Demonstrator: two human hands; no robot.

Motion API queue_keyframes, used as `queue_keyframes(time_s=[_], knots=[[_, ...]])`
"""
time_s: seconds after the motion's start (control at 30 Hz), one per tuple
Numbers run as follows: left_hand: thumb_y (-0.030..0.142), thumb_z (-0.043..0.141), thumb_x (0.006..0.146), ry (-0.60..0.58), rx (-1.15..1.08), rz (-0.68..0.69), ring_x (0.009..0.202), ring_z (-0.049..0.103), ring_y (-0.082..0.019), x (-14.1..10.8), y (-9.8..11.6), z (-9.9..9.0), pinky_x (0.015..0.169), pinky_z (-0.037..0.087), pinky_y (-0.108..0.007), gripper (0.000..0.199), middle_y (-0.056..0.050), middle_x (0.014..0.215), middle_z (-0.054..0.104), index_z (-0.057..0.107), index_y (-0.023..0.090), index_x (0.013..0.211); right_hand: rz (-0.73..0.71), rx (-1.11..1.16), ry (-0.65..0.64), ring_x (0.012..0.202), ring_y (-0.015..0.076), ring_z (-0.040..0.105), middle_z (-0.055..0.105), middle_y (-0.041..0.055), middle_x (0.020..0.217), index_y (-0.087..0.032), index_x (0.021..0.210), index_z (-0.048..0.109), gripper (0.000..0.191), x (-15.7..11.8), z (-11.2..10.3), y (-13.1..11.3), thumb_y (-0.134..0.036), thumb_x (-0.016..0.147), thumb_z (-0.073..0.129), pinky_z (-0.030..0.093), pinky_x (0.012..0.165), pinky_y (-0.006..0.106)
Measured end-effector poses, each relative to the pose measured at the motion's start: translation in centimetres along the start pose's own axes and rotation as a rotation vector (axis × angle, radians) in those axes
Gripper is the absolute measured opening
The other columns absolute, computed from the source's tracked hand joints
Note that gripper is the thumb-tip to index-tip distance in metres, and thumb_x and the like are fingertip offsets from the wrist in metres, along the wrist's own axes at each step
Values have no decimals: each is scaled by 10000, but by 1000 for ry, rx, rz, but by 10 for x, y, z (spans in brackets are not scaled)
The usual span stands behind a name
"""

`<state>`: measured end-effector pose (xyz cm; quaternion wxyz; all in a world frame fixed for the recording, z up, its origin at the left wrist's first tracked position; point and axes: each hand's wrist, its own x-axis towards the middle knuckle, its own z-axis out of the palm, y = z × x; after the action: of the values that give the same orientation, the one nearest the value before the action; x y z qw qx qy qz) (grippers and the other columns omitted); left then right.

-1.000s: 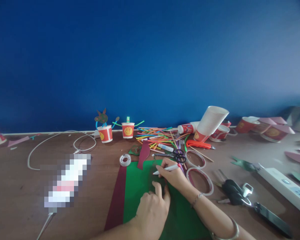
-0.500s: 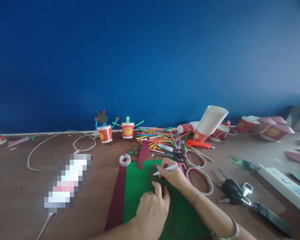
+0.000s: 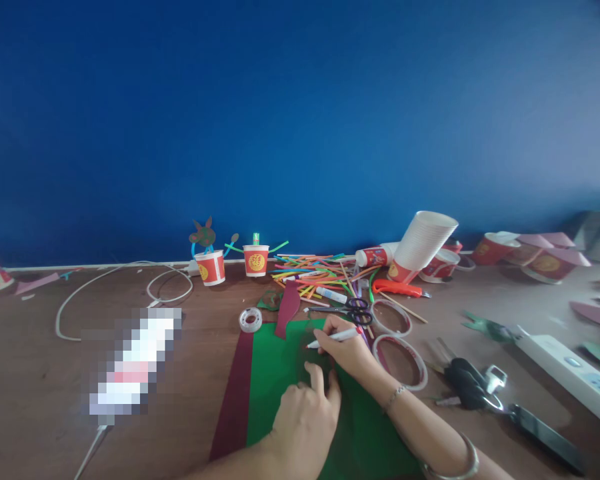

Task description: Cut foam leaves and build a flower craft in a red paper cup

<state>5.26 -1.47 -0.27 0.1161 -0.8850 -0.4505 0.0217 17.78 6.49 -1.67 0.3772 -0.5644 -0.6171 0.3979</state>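
Observation:
My right hand (image 3: 341,341) grips a white marker pen (image 3: 347,335) with a red end, its tip low over the green paper (image 3: 273,373). Some dark lines seem to run on the paper near the tip, too faint to make out. My left hand (image 3: 307,413) presses on the same sheet just below, index finger stretched out and thumb apart, holding nothing. Beneath the green sheet, a maroon sheet (image 3: 233,397) shows along the left side. A maroon paper cutout (image 3: 289,308) overlaps the top edge. Black-handled scissors (image 3: 357,311) lie just beyond my right hand.
Tape rolls (image 3: 251,320) sit around the paper. Behind lie coloured straws (image 3: 310,273), a glue stick (image 3: 331,295), an orange cutter (image 3: 397,287) and a leaning cup stack (image 3: 423,243). Decorated cups (image 3: 256,261) stand by the wall. Keys (image 3: 465,383) and a power strip (image 3: 570,373) are at right.
The marker tip has shifted very slightly upward over the green paper with my right hand. My left hand stays in place.

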Motion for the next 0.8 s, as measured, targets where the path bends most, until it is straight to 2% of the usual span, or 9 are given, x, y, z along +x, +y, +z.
queue_keyframes(time_s=[0.8], knots=[[115,448,835,-17,12,6,523,626,-130,0,0,0,452,494,-225,430,-220,1067,571,466,195,1257,16,9,-14,381,82,454,581,-29,462,-201,573,441,215,-1,-1,-2,-294,735,547,325,373,178]])
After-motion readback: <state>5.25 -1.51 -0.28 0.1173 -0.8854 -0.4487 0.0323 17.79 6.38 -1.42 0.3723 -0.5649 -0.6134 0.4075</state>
